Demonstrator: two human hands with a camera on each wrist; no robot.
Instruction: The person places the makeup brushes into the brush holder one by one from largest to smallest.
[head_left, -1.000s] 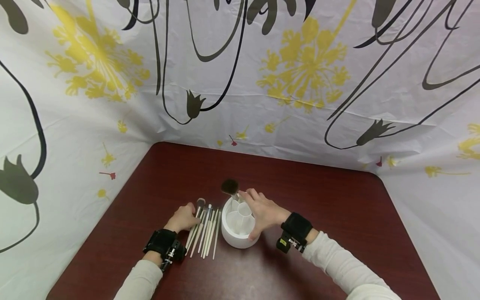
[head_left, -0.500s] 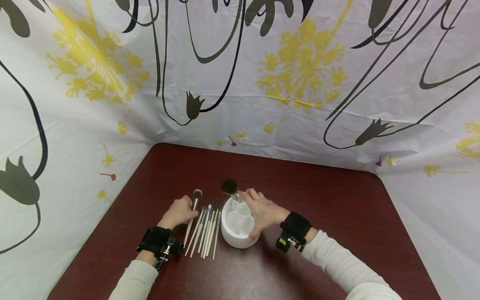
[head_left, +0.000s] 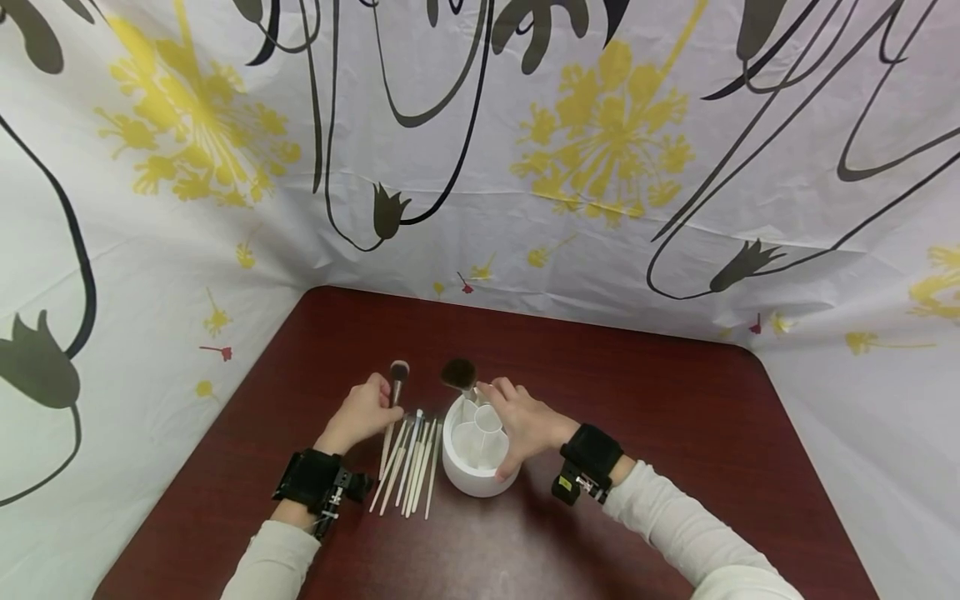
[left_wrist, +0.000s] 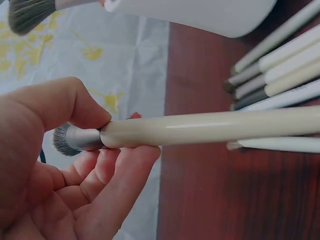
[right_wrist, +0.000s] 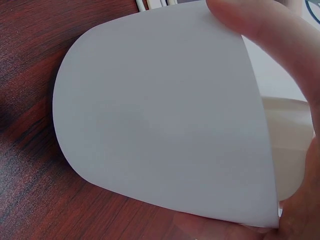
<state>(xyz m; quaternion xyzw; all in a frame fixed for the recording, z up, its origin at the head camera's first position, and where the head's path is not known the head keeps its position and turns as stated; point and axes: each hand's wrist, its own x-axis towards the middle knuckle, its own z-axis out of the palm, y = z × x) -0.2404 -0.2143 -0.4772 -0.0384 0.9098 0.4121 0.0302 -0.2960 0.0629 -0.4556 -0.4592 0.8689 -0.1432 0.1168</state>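
My left hand (head_left: 362,415) pinches a makeup brush (left_wrist: 210,125) between thumb and fingers, close to the metal collar. The brush has a cream handle and a dark, light-tipped head, which points away from me. In the head view it is held at the left end of a row of slim makeup brushes (head_left: 417,471) lying on the table. My right hand (head_left: 528,421) grips the rim of a round white brush holder (right_wrist: 160,115) with divided compartments. A large fluffy dark brush (head_left: 459,373) stands in the holder's far compartment, its handle hidden inside.
The dark red-brown table (head_left: 637,400) reaches back to a white curtain (head_left: 465,150) printed with yellow and grey flowers. Curtain also hangs along both sides. The slim brushes lie between my left hand and the holder.
My left hand has drawn the makeup brush out of the row, first to the left, then forward and slightly right. My right hand and the holder have stayed in place.
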